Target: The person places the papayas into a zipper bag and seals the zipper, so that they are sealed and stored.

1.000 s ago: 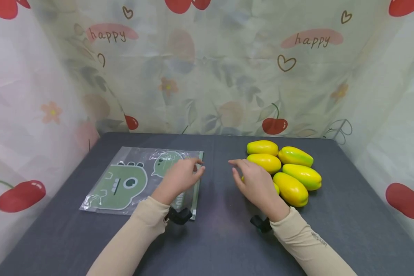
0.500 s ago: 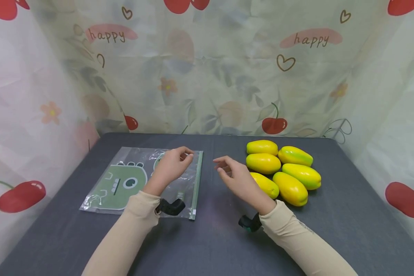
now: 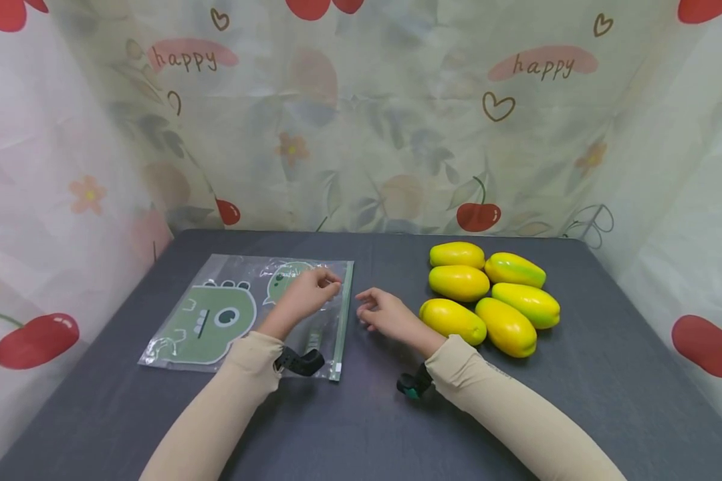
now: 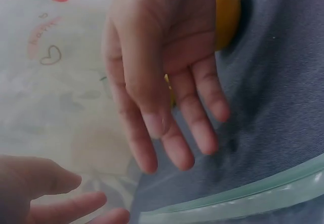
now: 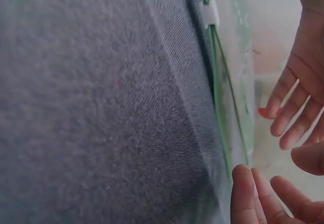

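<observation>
A clear zip bag (image 3: 231, 321) printed with green cartoon dinosaurs lies flat on the left of the dark table. Along its right side runs a green zip strip (image 3: 344, 314) with a white slider (image 3: 335, 367) near the front corner. My left hand (image 3: 303, 294) hovers over the bag's right part, fingers loosely bent and holding nothing. Just right of the strip is my right hand (image 3: 394, 315), its relaxed fingers pointing left, also holding nothing. In the left wrist view the right hand (image 4: 167, 67) hangs with spread fingers. The right wrist view shows a slight gap along the strip (image 5: 228, 97).
Several oblong yellow fruits (image 3: 459, 283) with greenish patches, like mangoes or papayas, lie grouped on the table's right side. A printed curtain (image 3: 361, 133) surrounds the back and sides. Black wrist cameras sit on both wrists, the right one (image 3: 414, 384) close over the table.
My right hand has moved left, away from the fruits, to beside the zip strip, uncovering the front fruit. The left hand has shifted slightly left over the bag.
</observation>
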`<state>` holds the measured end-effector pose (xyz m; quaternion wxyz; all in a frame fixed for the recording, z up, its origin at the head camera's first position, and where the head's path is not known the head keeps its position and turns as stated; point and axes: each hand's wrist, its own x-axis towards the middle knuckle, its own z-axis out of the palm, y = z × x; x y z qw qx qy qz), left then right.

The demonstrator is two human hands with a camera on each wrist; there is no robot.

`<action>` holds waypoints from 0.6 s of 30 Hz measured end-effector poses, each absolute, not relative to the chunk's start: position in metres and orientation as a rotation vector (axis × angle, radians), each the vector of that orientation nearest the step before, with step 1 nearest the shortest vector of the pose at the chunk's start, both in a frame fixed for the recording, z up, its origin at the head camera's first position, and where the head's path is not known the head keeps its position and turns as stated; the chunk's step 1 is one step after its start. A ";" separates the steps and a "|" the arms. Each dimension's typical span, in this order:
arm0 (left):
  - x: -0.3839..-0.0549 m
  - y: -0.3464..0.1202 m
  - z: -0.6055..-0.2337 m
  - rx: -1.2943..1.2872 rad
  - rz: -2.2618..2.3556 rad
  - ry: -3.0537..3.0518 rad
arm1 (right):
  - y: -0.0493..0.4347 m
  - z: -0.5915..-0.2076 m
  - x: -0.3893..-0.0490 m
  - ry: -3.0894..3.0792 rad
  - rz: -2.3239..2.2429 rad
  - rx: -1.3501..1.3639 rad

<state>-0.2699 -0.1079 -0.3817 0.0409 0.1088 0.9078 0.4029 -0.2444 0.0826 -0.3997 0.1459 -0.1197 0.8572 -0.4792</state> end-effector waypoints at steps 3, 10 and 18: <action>-0.271 -0.106 -0.388 0.313 1.286 2.728 | 0.080 -0.405 -0.251 2.428 -1.395 -0.335; -0.275 -0.104 -0.400 0.234 1.385 2.611 | 0.075 -0.415 -0.264 2.390 -1.370 -0.326; -0.279 -0.103 -0.411 0.099 1.449 2.501 | 0.072 -0.417 -0.272 2.401 -1.309 -0.349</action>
